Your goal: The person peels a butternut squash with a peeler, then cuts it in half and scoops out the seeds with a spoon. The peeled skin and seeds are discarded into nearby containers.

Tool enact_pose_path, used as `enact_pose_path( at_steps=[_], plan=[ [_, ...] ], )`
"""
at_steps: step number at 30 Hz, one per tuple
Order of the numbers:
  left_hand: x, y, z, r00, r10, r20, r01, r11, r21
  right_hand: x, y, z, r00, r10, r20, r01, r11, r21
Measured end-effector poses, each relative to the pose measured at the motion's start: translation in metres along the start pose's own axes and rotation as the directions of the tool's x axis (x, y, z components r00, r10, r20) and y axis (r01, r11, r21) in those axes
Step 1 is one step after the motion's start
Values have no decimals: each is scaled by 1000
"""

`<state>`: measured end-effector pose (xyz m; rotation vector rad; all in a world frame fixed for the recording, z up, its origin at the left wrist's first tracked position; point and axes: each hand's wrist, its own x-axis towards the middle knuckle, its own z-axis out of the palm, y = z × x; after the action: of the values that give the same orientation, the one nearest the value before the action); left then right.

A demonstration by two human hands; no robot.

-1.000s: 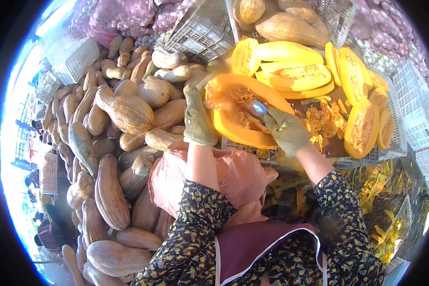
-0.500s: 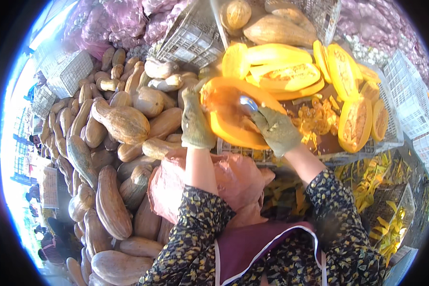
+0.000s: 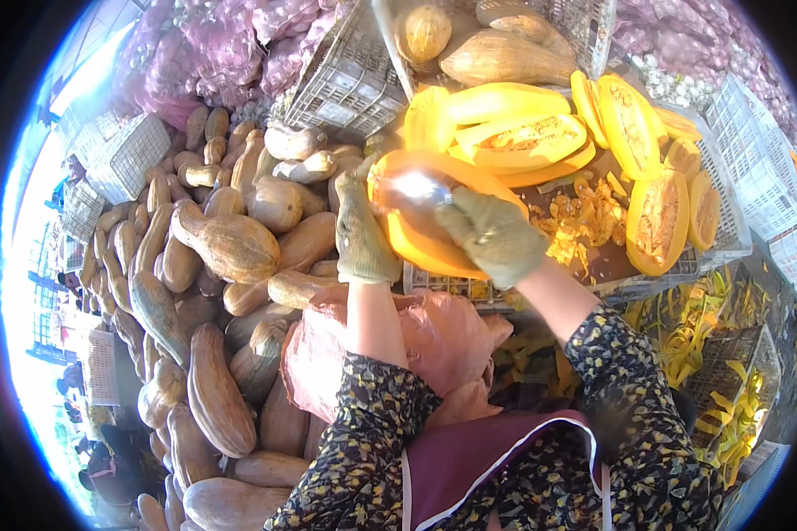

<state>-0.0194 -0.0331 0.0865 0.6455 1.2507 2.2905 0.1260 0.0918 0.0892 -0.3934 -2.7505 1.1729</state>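
A peeled orange pumpkin half lies hollow side up at the near left corner of the work surface. My gloved left hand is closed on its left end. In my gloved right hand is a shiny metal spoon, its bright head inside the hollow; glare and motion blur hide its exact shape. To the right lies a loose heap of stringy pulp and seeds. Behind and beside it are several peeled pumpkin halves, some showing seeds.
Unpeeled pumpkins are piled along my left. A plastic crate stands beyond them, and another holds whole pumpkins. At the lower right are yellow peelings and a crate. Purple net sacks line the back.
My right hand and the spoon have moved left within the hollow, toward the end that my left hand holds. The left hand keeps its grip on the pumpkin half.
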Motion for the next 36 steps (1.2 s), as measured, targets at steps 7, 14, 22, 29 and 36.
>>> enact_pose_path(
  at_steps=[7,14,22,29,36],
  plan=[
    [-3,-9,2,951,268,152,-304,737,603,13,18,4,940,-66,-335,6,984,-179],
    [-1,-10,1,922,280,267,-383,564,732,-6,33,3,972,36,-234,-51,997,-58],
    [-12,-2,19,998,-53,34,54,998,-36,-5,-5,-21,996,-67,-58,68,998,15],
    [-7,1,3,997,-44,-68,45,999,2,6,21,-7,996,74,39,-81,971,223],
    [-11,-3,-2,997,-62,37,65,995,-75,10,17,-7,998,-57,35,54,995,87]
  ],
)
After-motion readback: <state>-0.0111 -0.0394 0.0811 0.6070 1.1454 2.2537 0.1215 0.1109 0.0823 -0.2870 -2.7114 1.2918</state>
